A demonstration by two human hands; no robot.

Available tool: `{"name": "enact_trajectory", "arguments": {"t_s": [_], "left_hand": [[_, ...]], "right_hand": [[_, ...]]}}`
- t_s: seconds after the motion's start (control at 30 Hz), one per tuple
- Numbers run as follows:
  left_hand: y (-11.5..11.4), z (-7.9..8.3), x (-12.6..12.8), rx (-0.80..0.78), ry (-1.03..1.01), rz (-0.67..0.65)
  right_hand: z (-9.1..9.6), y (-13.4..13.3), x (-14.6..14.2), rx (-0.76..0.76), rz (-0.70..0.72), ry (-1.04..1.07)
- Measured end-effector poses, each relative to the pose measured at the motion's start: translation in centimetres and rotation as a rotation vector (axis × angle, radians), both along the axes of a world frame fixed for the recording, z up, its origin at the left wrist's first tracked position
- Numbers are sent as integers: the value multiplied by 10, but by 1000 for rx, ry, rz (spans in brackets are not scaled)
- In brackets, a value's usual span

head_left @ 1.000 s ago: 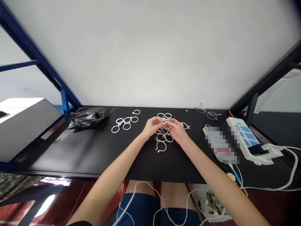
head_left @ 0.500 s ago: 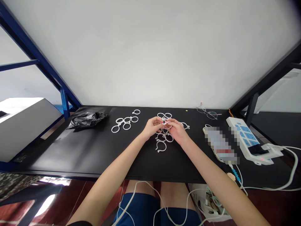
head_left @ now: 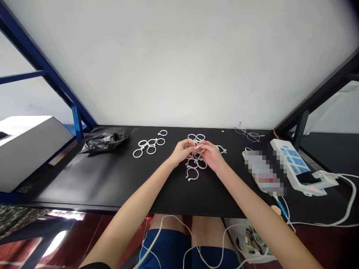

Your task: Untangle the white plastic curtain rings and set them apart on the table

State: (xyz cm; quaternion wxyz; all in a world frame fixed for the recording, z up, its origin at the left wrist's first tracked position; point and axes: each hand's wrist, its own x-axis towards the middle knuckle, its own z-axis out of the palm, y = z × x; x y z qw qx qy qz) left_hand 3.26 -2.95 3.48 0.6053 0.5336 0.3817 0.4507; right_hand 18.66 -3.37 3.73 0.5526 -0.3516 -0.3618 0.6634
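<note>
The left hand is over the middle of the worktop, its thumb and fingers pinched on the left part of a white ring. That ring is lifted above others like it, between the two hands, and the right hand is clamped on its right side. From where I stand, the step looks like working one ring with the fingertips of both hands; the fingers cover its ends, so I can't tell whether it is open or joined. I'd judge that the next move calls for an even pinch from both sides, with the ring's ends kept lined up.

Around them, starting at the left: a white box stands past the blue frame, and a crumpled black plastic bag lies on the worktop. Then come six white rings, five bunched and one on the far side. Below the hands spreads a looser pile, its nearest piece an open ring with the gap toward the near left. Another ring lies just right of the right hand. Farther right are eyeglasses at the far side, a phone with its screen masked, and a power strip with plugs in it.

The pile is most in the way: it lies right under the fingers and could get nudged. White cables loop over the lap, below the forearms, and might snag.
</note>
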Motion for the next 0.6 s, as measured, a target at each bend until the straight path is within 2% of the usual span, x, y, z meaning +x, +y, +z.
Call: {"name": "enact_trajectory", "arguments": {"t_s": [0.6], "left_hand": [[-1,6,-4,-51,-75,-84]], "right_hand": [[1,-1,-1,-37,-39,-17]]}}
